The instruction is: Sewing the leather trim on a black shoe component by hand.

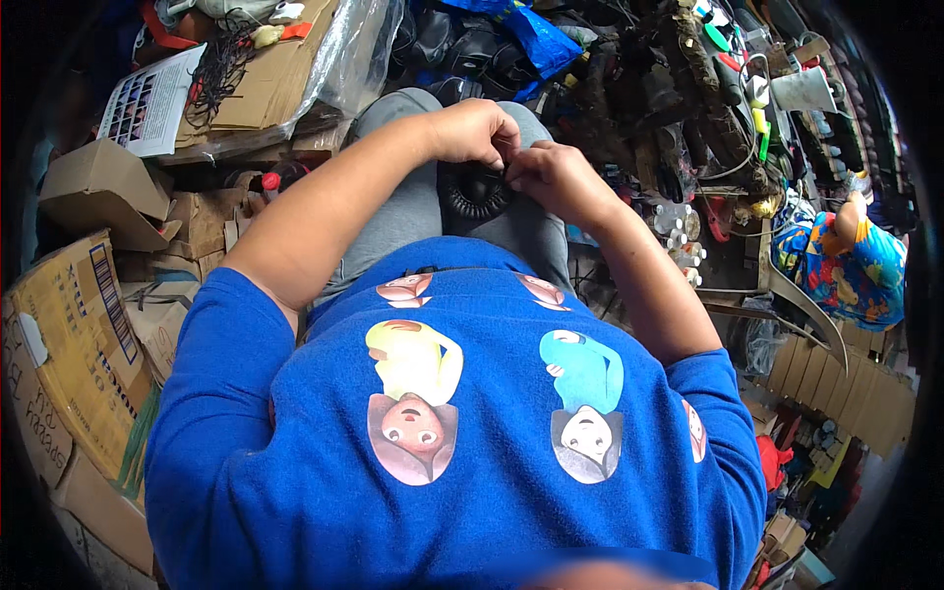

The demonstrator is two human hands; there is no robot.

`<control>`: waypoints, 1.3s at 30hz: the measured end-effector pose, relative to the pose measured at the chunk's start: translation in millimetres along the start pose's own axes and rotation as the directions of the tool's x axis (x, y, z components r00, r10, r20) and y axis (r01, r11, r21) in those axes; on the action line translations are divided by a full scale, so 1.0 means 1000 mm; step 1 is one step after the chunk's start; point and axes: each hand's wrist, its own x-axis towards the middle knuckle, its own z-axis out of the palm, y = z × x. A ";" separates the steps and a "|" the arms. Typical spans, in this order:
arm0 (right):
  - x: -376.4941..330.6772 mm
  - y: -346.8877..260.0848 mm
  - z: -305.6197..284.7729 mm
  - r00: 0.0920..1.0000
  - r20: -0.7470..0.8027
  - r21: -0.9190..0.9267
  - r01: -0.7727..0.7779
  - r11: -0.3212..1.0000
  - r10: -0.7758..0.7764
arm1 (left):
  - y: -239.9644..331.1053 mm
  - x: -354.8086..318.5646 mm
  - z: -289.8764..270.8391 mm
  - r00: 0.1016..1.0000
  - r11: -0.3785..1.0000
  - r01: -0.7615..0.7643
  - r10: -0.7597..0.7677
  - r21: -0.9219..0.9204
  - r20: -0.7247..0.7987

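A round black ribbed object (474, 192), like a padded ring, rests on my lap between my grey-trousered knees. My left hand (477, 131) curls over its top left edge with fingers pinched together. My right hand (556, 175) grips its upper right edge, knuckles up. The fingertips of both hands meet at the ring's top rim. What lies between the fingertips is hidden. My blue sweatshirt (295, 462) with printed figures fills the lower part of the view.
Cardboard boxes (84, 344) are stacked at the left. A pile of dark leather items and a blue bag (536, 34) lies ahead. Tools and small bottles (683, 246) crowd the right, beside a colourful toy figure (851, 261).
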 end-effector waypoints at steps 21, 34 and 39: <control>-0.112 0.044 -0.015 0.798 -0.066 -0.087 -0.603 0.793 0.599 | 0.004 -0.080 0.016 0.797 0.315 -0.557 -0.057 -0.769 -0.601; -0.141 0.086 -0.026 0.458 -0.143 0.894 -0.322 0.313 0.878 | -0.038 -0.202 -0.054 0.670 0.945 0.299 -0.305 -0.130 -0.677; -0.045 0.039 -0.050 0.897 -0.314 0.317 -0.210 0.925 0.311 | 0.013 -0.135 -0.012 0.729 0.833 0.270 0.152 0.484 -0.668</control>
